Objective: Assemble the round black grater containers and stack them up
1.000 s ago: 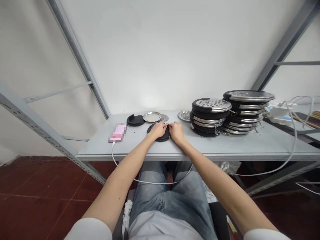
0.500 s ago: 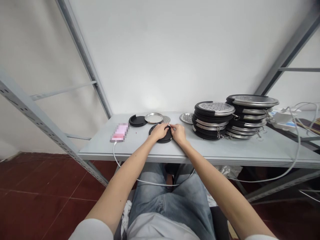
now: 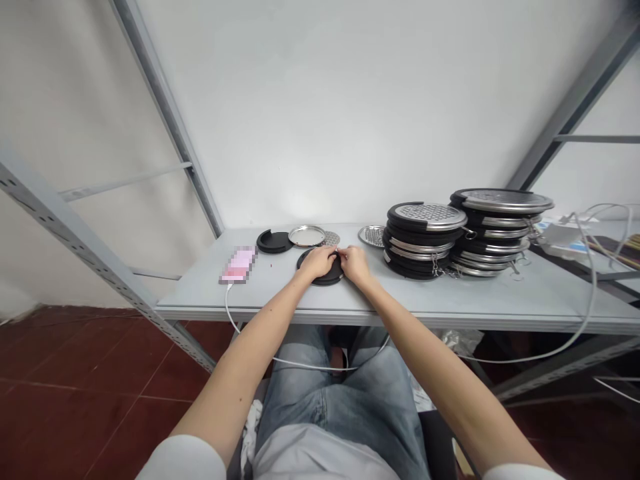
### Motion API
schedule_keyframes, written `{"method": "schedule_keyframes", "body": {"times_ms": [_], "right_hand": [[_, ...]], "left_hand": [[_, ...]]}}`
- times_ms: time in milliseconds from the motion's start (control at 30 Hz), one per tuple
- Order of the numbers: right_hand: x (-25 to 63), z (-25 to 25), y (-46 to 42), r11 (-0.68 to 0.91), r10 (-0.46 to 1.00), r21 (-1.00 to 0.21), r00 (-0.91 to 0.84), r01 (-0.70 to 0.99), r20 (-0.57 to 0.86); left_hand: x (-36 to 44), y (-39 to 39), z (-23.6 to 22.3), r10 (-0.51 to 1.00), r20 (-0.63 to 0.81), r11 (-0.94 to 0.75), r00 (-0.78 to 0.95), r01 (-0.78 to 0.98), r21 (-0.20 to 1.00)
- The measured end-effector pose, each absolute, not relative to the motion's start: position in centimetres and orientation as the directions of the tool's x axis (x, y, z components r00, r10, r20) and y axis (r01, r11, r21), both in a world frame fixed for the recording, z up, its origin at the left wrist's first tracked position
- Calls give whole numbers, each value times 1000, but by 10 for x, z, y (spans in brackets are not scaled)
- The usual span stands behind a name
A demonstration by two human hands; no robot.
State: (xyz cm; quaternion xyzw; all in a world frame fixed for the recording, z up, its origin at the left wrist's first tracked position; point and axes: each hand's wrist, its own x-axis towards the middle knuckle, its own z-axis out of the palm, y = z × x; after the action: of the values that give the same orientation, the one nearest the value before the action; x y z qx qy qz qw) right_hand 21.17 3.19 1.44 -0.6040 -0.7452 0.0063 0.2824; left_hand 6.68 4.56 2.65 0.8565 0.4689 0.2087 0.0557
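Note:
A black round case lies on the table right in front of me. My left hand rests across its top, fingers curled toward the far right edge and gripping it there. Against that same edge, my right hand is closed in a pinch, its fingertips meeting those of the left hand. Whatever small part sits between the right fingertips is too hidden to name. Just behind the hands are a shiny shallow metal ring-rimmed disc and a perforated metal disc, partly covered. Another black round case with a raised rim lies beside them.
A holed metal plate lies behind my right hand, next to two stacks of black-and-metal round graters with small wire clips hanging off. On the left lies a phone with a white cable. Grey shelf posts frame the table.
Both hands stay at the black round case. The right hand's fingers have turned slightly at its edge; the whole view has shifted a little.

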Motion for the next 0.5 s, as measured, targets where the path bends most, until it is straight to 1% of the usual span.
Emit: {"method": "schedule_keyframes", "body": {"times_ms": [100, 500], "right_hand": [[212, 17, 32, 282, 906, -326, -139, 902, 400], [211, 24, 30, 270, 922, -309, -152, 912, 357]], "left_hand": [[67, 47, 27, 830, 297, -550, 473, 783, 289], [68, 47, 29, 844, 279, -528, 457, 797, 293]]}}
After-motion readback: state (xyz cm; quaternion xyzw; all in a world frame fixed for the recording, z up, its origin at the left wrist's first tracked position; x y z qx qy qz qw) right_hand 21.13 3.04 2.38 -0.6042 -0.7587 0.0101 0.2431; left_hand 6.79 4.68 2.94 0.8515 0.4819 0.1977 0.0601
